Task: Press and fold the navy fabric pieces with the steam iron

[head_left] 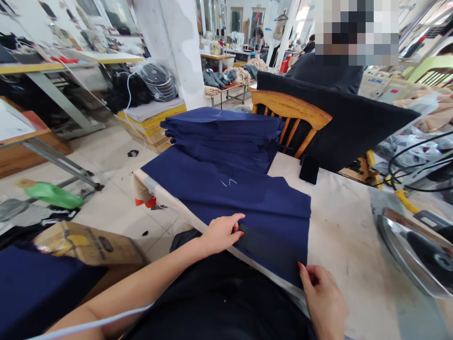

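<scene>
Left hand [220,233]: on navy cloth [272,196], grip unclear
Right hand [326,300]: pinches cloth near table's [343,226] front edge
Crease risk: uneven pulling

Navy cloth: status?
Left hand on near edge of navy cloth; right hand grips its corner. Cloth flat beside folded stack. Iron off to the right, phone beyond.

right hand [324,295]: wrist past bottom edge | iron [424,250]: cut off, right edge | person's head [348,30]: pixelated
</scene>
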The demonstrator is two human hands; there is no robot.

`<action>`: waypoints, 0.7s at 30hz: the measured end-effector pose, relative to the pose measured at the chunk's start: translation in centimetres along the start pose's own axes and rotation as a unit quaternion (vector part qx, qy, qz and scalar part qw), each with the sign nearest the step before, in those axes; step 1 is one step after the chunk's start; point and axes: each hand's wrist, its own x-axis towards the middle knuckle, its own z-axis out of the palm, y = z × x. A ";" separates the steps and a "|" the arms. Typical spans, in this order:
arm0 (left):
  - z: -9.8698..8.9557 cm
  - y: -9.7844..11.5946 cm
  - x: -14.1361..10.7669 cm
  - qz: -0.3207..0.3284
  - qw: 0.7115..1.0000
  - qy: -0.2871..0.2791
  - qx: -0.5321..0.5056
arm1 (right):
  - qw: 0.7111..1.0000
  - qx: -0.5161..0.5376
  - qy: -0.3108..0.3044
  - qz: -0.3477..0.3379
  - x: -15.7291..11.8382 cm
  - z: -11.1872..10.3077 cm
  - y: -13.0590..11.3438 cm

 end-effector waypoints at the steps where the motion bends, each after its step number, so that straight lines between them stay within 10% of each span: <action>1: 0.0 0.0 0.0 0.000 1.000 0.002 -0.001 | 1.000 -0.001 0.000 -0.001 0.0 0.0 0.1; 14: -0.3 -1.1 0.4 0.064 0.997 0.017 0.035 | 0.997 0.022 -0.011 0.067 0.1 0.5 1.2; 21: -4.2 1.1 7.8 0.184 0.971 0.027 0.148 | 0.990 0.128 0.033 0.053 -0.4 0.4 1.4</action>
